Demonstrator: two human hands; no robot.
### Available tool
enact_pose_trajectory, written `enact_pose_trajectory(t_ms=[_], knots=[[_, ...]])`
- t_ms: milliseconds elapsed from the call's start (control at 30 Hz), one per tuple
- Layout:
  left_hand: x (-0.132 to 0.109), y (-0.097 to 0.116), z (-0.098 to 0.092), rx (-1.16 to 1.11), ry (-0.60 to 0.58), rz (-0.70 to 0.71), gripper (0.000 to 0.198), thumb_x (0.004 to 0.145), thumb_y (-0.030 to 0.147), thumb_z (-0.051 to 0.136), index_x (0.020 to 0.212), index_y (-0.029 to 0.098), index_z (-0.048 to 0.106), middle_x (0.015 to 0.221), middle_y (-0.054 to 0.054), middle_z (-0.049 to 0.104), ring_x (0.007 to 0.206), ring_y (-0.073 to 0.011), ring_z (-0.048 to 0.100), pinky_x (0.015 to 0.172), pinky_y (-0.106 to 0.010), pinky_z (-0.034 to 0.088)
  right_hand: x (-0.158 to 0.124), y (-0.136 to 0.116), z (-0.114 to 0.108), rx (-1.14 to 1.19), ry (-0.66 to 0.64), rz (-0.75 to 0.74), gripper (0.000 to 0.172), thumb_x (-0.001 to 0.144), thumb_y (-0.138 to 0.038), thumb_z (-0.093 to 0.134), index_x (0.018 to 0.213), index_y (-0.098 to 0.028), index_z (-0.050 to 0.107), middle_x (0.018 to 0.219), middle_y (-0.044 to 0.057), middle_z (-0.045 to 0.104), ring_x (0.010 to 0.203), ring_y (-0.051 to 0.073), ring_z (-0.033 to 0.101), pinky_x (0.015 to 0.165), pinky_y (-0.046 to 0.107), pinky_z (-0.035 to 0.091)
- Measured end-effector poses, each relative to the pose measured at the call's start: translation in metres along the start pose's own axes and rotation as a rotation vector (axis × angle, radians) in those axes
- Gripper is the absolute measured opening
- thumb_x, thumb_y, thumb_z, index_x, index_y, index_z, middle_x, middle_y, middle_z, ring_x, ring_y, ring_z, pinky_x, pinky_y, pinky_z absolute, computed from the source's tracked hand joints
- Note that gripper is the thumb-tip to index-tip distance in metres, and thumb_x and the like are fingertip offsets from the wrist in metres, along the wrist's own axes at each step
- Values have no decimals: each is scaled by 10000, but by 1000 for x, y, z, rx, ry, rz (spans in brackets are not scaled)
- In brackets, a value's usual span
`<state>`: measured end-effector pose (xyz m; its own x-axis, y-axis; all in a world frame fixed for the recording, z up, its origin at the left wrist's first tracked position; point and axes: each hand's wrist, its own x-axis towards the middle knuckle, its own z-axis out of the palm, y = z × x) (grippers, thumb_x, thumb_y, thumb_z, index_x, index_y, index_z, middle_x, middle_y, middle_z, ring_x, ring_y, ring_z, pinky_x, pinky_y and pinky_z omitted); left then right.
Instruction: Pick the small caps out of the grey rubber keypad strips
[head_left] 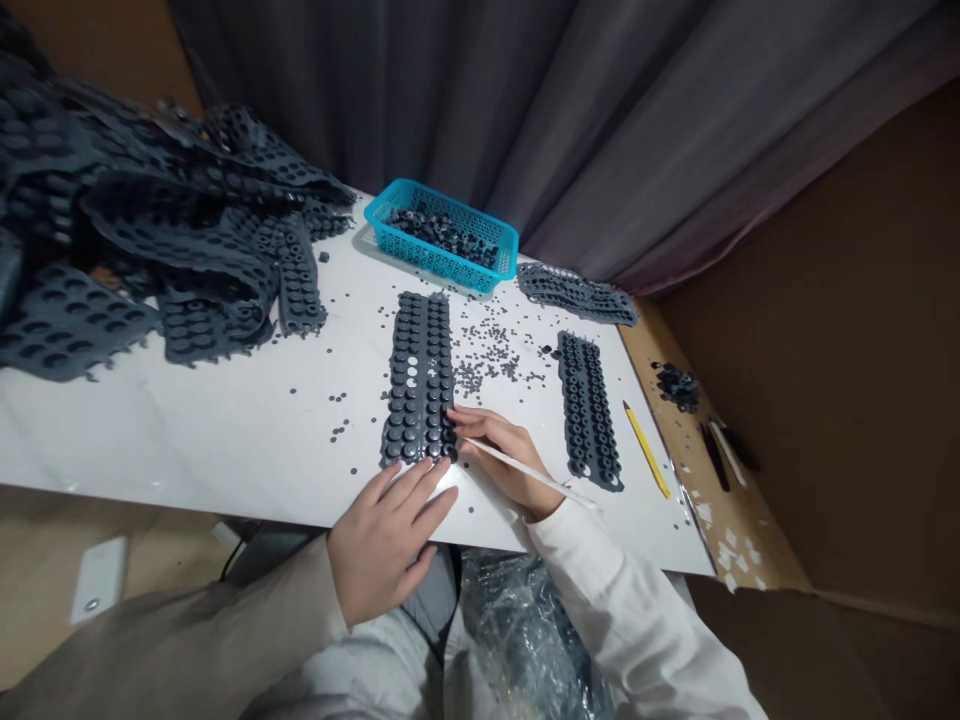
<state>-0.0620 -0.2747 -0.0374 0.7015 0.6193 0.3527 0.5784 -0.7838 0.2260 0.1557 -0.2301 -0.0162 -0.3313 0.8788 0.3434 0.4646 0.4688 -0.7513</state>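
Observation:
A dark grey rubber sheet (409, 385) with rows of round raised knobs lies on the white table, with a few white holes near its middle. My left hand (394, 535) rests with fingers stretched out, its fingertips at the sheet's near edge. In my right hand (506, 460) is a thin white stick (536, 470), lying across the hand and pointing at the sheet's near right corner. My right fingertips are at that corner, where the knobs are partly hidden.
A blue basket (510, 255) holds small dark pieces. Grey sheets are heaped (210, 240) at the left. Another knobbed sheet (589, 410) and a yellow craft knife (646, 450) lie to the right. Tiny grey discs (487, 350) are scattered on the white table (247, 440).

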Motion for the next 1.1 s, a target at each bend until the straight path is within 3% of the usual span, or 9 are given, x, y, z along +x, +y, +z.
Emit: enact_pose_trajectory(t_ms=[200, 433, 633, 733, 867, 967, 1100], knots=[[-1, 0, 0, -8, 2, -5, 447, 869, 392, 551, 1286, 233, 572, 1459, -63, 494, 1283, -245, 468, 1086, -390, 266, 1, 3, -1, -94, -35, -64, 162, 929, -300, 560, 1010, -195, 652, 1171, 144, 702, 1159, 222, 637, 976, 406, 537], [1, 0, -3, -33, 18, -3, 436, 860, 375, 568, 1266, 218, 582, 1442, -72, 513, 1269, -241, 485, 1078, -392, 260, 6, 7, -4, -506, -88, -355, 165, 939, -179, 527, 1071, -175, 625, 1216, 154, 683, 1065, 223, 673, 875, 382, 593], [1, 0, -2, -35, 9, -1, 439, 865, 376, 562, 1274, 217, 577, 1447, -75, 507, 1275, -242, 480, 1081, -396, 258, 14, 11, -7, -574, -103, -364, 186, 951, -176, 498, 1086, -176, 626, 1225, 161, 676, 1018, 220, 677, 870, 394, 593], [1, 1, -2, -38, 1, -19, 441, 864, 373, 566, 1278, 219, 577, 1460, -65, 493, 1290, -240, 464, 1094, -395, 250, 15, 14, -10, -531, -14, -263, 200, 963, -196, 472, 1080, -192, 634, 1239, 145, 671, 1046, 212, 674, 896, 386, 586], [1, 2, -3, -43, 8, -32, 429, 868, 373, 565, 1272, 228, 584, 1461, -55, 494, 1289, -229, 465, 1103, -390, 238, 14, 14, -12, -263, 108, -111, 163, 953, -255, 508, 1033, -208, 642, 1273, 123, 654, 1163, 210, 636, 974, 386, 546], [1, 3, -2, -44, 10, -39, 423, 870, 373, 562, 1267, 230, 590, 1449, -52, 508, 1291, -224, 464, 1104, -387, 233, 14, 10, -9, -63, 72, -85, 132, 929, -270, 560, 1001, -200, 646, 1262, 143, 659, 1246, 232, 580, 1044, 431, 489], [0, 3, -2, -36, 2, -46, 421, 875, 382, 554, 1268, 235, 591, 1457, -50, 498, 1284, -229, 468, 1092, -390, 252, 15, 9, -5, 4, 5, -69, 123, 919, -266, 580, 994, -197, 649, 1207, 158, 688, 1229, 234, 594, 1037, 447, 491]])
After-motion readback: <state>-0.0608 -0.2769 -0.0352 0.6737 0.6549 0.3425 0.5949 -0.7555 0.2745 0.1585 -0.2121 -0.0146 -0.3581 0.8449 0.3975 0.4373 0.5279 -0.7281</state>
